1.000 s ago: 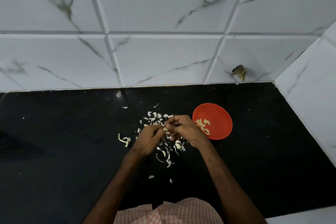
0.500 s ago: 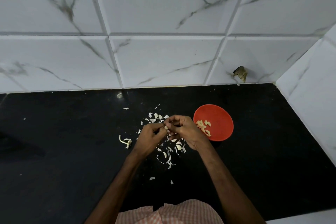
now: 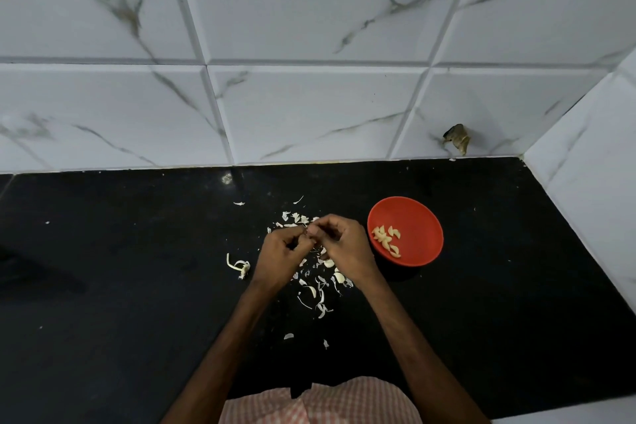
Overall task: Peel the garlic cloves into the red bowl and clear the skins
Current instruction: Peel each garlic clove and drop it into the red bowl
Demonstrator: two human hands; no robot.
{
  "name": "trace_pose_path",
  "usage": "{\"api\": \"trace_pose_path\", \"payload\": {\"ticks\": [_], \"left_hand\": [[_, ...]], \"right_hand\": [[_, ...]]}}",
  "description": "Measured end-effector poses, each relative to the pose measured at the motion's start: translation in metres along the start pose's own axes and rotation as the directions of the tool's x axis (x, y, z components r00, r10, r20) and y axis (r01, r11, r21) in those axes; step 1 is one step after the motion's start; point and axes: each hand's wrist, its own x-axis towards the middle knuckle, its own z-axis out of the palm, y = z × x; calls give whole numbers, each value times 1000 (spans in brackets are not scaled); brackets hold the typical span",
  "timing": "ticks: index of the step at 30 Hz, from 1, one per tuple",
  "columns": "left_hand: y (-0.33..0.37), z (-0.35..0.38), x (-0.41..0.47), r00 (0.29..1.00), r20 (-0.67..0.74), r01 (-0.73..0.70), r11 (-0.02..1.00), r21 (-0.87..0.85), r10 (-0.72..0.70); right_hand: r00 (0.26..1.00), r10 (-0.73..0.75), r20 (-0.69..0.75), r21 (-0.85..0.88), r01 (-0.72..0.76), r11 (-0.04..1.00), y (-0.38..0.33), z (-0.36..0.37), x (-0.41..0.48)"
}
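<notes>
A red bowl [image 3: 424, 217] stands on the black counter [image 3: 137, 268], toward its right edge and about midway between the back edge and the near one. It holds a small heap of peeled garlic cloves [image 3: 387, 240], gathered on the bowl's left side; the rest of the inside is bare.

Just left of the bowl both hands meet above the counter. The left hand [image 3: 280, 253] and the right hand [image 3: 346, 248] have their fingers curled, fingertips touching, and together pinch a small pale piece [image 3: 308, 233] that is mostly hidden by the fingers.

Garlic skins [image 3: 318, 293] lie scattered on the counter under and around the hands, some toward the back edge, a few nearer the front. Two pale cloves [image 3: 339, 277] lie among them beside the right wrist. A curled stem piece [image 3: 239, 265] lies left of the left hand. White marbled tiles [image 3: 309, 113] rise behind the back edge and along the right edge.
</notes>
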Motion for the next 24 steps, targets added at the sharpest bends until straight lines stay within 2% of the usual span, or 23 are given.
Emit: {"api": "trace_pose_path", "payload": {"ticks": [4, 7, 8, 10, 12, 13, 16, 19, 22, 24], "left_hand": [[-2, 0, 0, 998, -23, 57, 997, -51, -58], [-6, -6, 0, 987, -104, 117, 993, -24, -119], [-9, -9, 2, 983, -122, 145, 988, 58, -137], [-15, -17, 4, 984, -66, 176, 914, 367, -163], [-16, -20, 3, 979, 34, 139, 774, 618, -203], [-16, -21, 4, 974, 91, 94, 738, 668, -206], [-2, -14, 6, 979, 180, -44, 755, 654, -99], [7, -4, 10, 966, 253, -154, 688, 710, -46], [11, -1, 10, 971, 240, -189, 620, 762, 0], [10, 0, 8, 980, 193, -175, 662, 728, 47]], "right_hand": [[996, 3, -92, -51, -8, 999, 1, 0, 1], [990, 60, -129, -17, -63, 998, 2, -6, 2], [989, 65, -130, -21, -68, 997, 2, -8, 2], [989, 69, -130, -39, -75, 996, 2, -12, 3], [988, 78, -130, -76, -89, 993, 2, -14, 3], [988, 83, -130, -104, -97, 990, 2, -14, 4], [991, 47, -125, -217, -73, 973, 3, -14, 5], [993, 53, -103, -261, -78, 962, 2, -12, 7], [991, 88, -99, -294, -113, 949, 0, -13, 7], [986, 138, -92, -206, -154, 966, 0, -13, 6]]}}
